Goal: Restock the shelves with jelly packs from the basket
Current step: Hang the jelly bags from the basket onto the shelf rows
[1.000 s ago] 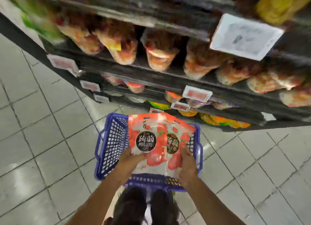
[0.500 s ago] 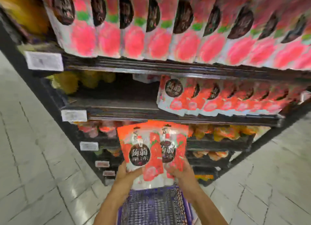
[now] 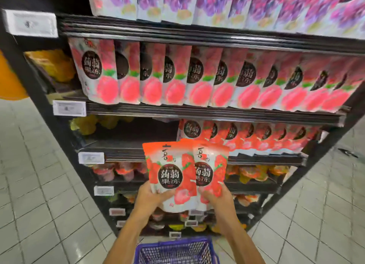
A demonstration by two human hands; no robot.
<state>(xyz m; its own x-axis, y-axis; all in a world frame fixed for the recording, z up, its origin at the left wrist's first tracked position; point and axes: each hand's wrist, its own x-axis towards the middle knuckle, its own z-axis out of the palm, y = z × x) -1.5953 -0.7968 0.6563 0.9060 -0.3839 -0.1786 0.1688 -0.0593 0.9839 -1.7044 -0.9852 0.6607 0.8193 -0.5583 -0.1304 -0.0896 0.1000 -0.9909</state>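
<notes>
Holding two red jelly packs (image 3: pixel 170 174) upright and overlapped, the person keeps them raised in front of the dark shelves (image 3: pixel 197 113), level with the third board down. The left hand (image 3: pixel 150 197) grips the front pack's lower corner, thumb laid across its face. The right hand (image 3: pixel 217 199) curls its fingers round the bottom of the rear pack. Each pack carries a dark round label with the white characters 蒟蒻果冻, and a black mark that looks like 喜 near the top. The blue mesh basket (image 3: pixel 173 253) sits below the forearms. Just behind the held pair stands a row of matching red packs (image 3: pixel 256 137), filling the right part of that shelf. One shelf up, peach-pink packs (image 3: pixel 177 80) show the same 蒟蒻果冻 roundel. Purple packs (image 3: pixel 217 5) line the top. White price tags (image 3: pixel 69 107) clip to the shelf edges, their print too blurred to read.
</notes>
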